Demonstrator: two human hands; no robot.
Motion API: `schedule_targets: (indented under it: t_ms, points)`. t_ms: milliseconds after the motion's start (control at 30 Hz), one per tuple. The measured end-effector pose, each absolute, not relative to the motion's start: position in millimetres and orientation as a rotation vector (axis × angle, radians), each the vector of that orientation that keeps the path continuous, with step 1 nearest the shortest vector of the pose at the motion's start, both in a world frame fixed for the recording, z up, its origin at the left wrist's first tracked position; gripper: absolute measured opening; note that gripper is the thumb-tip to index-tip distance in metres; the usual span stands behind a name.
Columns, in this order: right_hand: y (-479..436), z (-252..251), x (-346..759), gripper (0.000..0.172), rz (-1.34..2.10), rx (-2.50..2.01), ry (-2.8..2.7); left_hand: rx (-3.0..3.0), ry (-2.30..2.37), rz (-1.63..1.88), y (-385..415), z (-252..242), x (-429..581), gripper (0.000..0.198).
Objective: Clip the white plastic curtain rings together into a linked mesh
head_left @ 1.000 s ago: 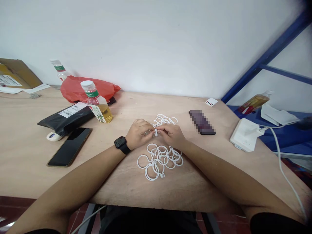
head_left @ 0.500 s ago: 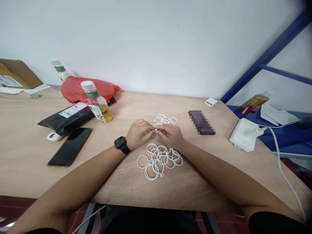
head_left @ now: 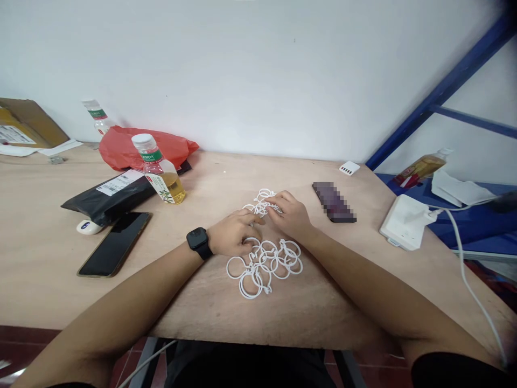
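Right at centre frame, the right hand (head_left: 291, 216) has its fingertips at the farther white rings (head_left: 263, 209); whether it's pinching one, I can't tell! The left hand (head_left: 230, 233) sits just beside, thumb and fingers parted. Lower centre, nearer white rings (head_left: 263, 263) sprawl across the counter (head_left: 242, 323)!

Thin white rings (head_left: 264, 265) lie overlapping just below mid-frame. A second bunch (head_left: 262, 208) sits near centre, partly covered.
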State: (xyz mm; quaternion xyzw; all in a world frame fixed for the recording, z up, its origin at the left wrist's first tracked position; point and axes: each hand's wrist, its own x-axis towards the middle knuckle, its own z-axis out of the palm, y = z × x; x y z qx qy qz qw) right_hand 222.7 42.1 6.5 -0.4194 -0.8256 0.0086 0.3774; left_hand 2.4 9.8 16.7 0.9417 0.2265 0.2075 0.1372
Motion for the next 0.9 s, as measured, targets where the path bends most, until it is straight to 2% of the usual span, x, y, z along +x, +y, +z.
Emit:
schedule_targets:
  t_ms: [167,467,633,900]
  points:
    - [40,7,220,0.014,0.019,-0.952,-2.116,2.691,0.702,0.673,11,14,3,0.008]
    - [34,10,220,0.016,0.1,-0.574,-2.157,2.441,1.055,1.292,16,15,0,0.009]
    - [30,13,217,0.018,0.08,-0.517,-2.211,2.37,1.181,1.331,16,14,2,0.011]
    - [30,10,213,0.01,0.03,-0.505,-2.136,2.401,1.143,1.343,15,14,3,0.014]
